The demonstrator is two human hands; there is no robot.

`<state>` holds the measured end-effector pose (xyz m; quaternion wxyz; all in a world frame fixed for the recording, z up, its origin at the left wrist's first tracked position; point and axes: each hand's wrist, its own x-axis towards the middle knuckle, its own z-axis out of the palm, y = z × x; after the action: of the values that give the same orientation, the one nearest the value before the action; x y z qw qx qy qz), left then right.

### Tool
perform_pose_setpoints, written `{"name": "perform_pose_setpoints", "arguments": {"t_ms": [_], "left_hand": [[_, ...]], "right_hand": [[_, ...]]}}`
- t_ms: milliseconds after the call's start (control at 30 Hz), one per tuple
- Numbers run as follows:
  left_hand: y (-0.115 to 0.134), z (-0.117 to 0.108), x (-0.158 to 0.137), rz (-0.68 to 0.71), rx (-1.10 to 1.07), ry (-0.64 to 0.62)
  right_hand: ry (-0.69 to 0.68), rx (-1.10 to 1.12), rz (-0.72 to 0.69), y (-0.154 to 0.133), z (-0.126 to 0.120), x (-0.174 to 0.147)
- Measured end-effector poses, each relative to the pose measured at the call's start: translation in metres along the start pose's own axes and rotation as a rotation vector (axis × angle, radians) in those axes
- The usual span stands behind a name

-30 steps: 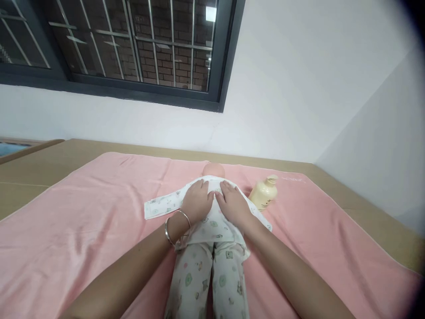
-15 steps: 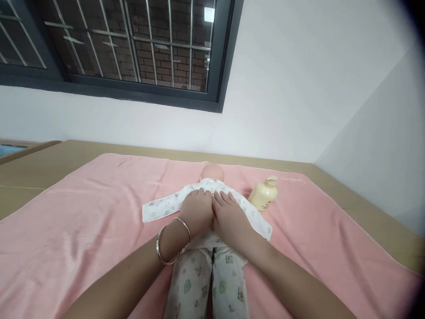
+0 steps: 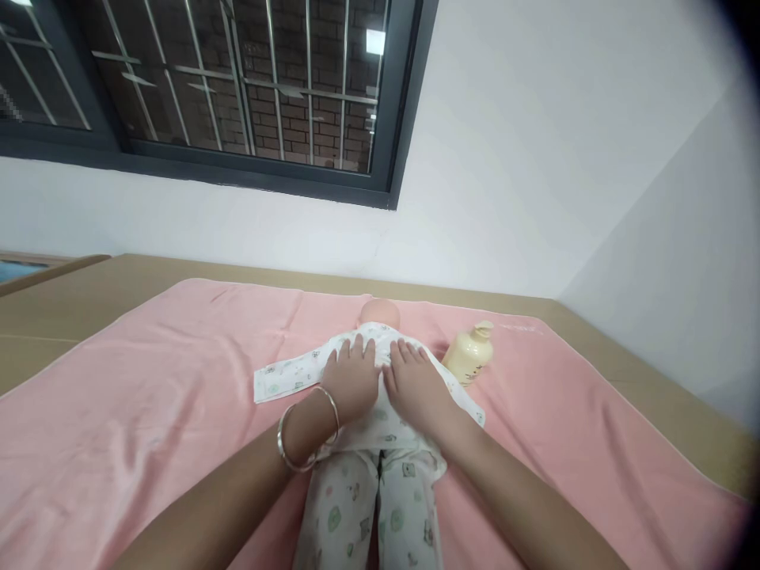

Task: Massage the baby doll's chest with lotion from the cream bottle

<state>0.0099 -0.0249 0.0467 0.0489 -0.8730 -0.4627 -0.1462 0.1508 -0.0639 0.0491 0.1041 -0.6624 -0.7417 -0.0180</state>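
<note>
A baby doll lies stretched out on a pink sheet, its bald head (image 3: 380,312) at the far end. It wears a white printed long-sleeved top (image 3: 389,423) and matching printed trousers (image 3: 344,507). My left hand (image 3: 351,380), with silver bangles (image 3: 283,443) at the wrist, rests flat on the upper part of the top, fingers extended. Beside it my right hand (image 3: 419,388) also lies flat on the top, its thumb close to the left thumb. Neither hand grips anything. The doll's face cannot be made out.
A pale yellow pump bottle (image 3: 470,354) leans to the right of the doll's upper body. The pink sheet (image 3: 148,396) covers a tan surface (image 3: 142,281) that meets a white wall. Above is a dark-framed window (image 3: 255,170) with metal bars.
My hands have moved slightly apart, showing more of the top between them. The left fingers, bent before, have straightened and spread. The camera view has tilted a little upward.
</note>
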Motion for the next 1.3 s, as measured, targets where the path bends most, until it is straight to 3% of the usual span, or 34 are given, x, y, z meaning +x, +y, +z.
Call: {"name": "perform_pose_setpoints", "arguments": {"t_ms": [100, 200, 300, 433, 567, 1300], "left_hand": [[0.013, -0.023, -0.016, 0.100, 0.014, -0.106], [0.014, -0.031, -0.011, 0.158, -0.063, -0.077], [0.001, -0.016, 0.011, 0.146, -0.158, 0.018], [-0.018, 0.019, 0.031, 0.014, -0.277, 0.179], [-0.025, 0.039, 0.034, -0.004, -0.302, 0.186], [-0.022, 0.036, 0.032, -0.028, -0.338, 0.186]], "right_hand": [[-0.019, -0.035, -0.154, -0.017, -0.010, -0.023], [0.001, 0.042, -0.190, -0.020, -0.017, -0.025], [0.104, 0.121, -0.092, -0.007, -0.012, -0.005], [0.155, 0.209, 0.019, 0.017, 0.014, 0.022], [0.200, 0.259, 0.039, 0.027, 0.034, 0.030], [0.228, 0.249, 0.024, 0.026, 0.034, 0.027]]}}
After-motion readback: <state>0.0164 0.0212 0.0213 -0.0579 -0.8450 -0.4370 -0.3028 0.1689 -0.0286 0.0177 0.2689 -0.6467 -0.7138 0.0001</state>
